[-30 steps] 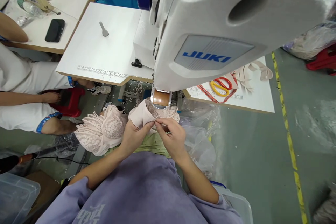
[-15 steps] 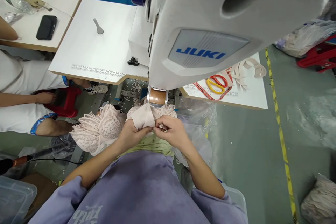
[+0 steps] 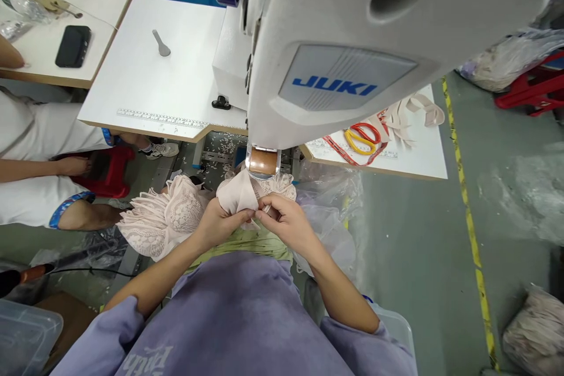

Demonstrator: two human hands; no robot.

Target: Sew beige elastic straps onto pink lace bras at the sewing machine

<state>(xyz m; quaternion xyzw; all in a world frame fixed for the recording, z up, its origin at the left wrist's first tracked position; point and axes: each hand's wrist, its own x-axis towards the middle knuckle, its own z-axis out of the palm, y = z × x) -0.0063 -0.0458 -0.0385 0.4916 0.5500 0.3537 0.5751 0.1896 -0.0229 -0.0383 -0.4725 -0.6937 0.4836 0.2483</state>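
Note:
A pale pink lace bra [image 3: 238, 190] is gathered below the head of the JUKI sewing machine [image 3: 328, 79]. My left hand [image 3: 219, 222] pinches the smooth fabric of its band from the left. Close against it, my right hand [image 3: 282, 215] has thumb and forefinger closed on the band's edge, and a narrow end of fabric hangs between the two hands. The exact grip under the fingertips is hidden. A stack of similar lace bras [image 3: 165, 215] lies to the left of my left hand. The machine's needle area is out of sight behind its lower cover.
On the right table part [image 3: 418, 158] lie scissors with red and yellow handles [image 3: 362, 138] and fabric strips [image 3: 399, 120]. A grey spoon-shaped tool [image 3: 161, 45] rests on the left table part. Another person's hand [image 3: 74, 165] is at far left, by a red stool [image 3: 115, 176].
My hands still hold the bra band, now folded slightly differently. A narrow fabric end shows below my fingertips. The whole view has shifted a little.

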